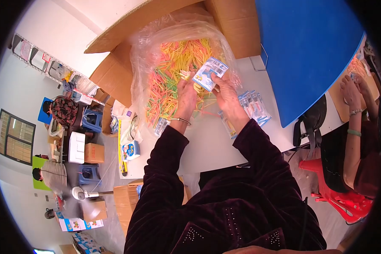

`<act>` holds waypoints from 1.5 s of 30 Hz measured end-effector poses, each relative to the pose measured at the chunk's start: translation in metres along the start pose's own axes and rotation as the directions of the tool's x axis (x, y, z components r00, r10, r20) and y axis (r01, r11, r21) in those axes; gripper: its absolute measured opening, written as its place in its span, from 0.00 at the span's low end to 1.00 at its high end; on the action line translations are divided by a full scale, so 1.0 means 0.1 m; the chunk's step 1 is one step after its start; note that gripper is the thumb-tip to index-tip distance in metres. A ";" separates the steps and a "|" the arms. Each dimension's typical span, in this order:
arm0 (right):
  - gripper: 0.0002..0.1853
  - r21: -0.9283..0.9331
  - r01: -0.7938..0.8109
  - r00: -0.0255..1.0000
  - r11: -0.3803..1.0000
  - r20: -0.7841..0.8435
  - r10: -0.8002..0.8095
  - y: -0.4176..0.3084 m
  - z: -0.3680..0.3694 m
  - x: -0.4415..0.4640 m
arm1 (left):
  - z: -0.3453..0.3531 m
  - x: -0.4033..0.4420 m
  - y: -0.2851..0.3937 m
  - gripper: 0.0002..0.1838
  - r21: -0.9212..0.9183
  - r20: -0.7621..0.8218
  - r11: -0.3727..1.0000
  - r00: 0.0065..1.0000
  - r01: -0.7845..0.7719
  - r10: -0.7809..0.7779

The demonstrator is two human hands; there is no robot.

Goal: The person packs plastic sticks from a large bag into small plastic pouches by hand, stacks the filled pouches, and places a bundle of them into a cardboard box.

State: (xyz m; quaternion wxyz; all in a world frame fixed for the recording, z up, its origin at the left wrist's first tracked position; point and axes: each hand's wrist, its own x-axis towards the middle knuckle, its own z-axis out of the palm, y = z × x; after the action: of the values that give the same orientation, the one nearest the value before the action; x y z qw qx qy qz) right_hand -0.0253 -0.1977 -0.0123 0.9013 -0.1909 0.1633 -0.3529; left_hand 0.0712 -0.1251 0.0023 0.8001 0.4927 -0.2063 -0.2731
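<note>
Dark velvet sleeves (163, 163) lay nearest us, reaching over the near edge of the white counter (207, 146) toward an open cardboard box (112, 78). Our right hand (227, 99) held a blue-and-white printed packet (210, 74), its thumb across the front. Our left hand (186, 98), with a bangle (180, 121) at its wrist, was closed narrowly, fingertips together around a few pale sticks (185, 75). Both hands were just above the near side of a heap of thin pink, yellow, orange and green strands (169, 63), lying in a clear plastic liner (142, 63) inside the box. Crumpled liner and raised flaps hid much of the box's walls.

To the right of our hands, a spread of filled packets (254, 106) lay on the counter. Toward its left edge we had eyeglasses (133, 127), a blue-and-white pack (131, 150) and a long yellow strip (120, 142). A large blue panel (305, 46) covered our view at the far right, with a black bag (313, 125) just beside the counter's right edge. Beyond it, a co-worker's hands (352, 89) were over a brown surface (338, 99), well apart from ours.
</note>
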 end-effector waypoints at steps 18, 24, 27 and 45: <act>0.14 -0.630 0.193 0.927 0.753 0.369 0.071 -0.22 -0.15 -0.13 | -0.28 0.14 0.25 0.15 0.297 0.163 0.950 0.985 -0.100 0.053; 0.12 -0.649 0.146 0.900 0.747 0.400 0.171 -0.24 -0.18 -0.15 | -0.23 0.09 0.39 0.15 0.154 0.184 0.988 0.982 0.003 -0.032; 0.12 -0.683 0.149 0.903 0.715 0.389 0.183 -0.25 -0.20 -0.17 | -0.21 0.08 0.45 0.15 0.194 0.152 0.981 0.987 0.017 -0.047; 0.13 -0.772 0.216 0.919 0.598 0.368 0.144 -0.23 -0.22 -0.19 | -0.11 -0.24 0.39 0.11 0.725 0.460 0.460 0.857 -0.513 0.231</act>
State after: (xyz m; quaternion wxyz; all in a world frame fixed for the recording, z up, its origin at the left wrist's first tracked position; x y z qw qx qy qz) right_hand -0.0609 -0.2049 -0.0176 0.7249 -0.6443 0.1155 -0.2146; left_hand 0.0681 -0.0878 0.0318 0.4710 0.7041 -0.5306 -0.0298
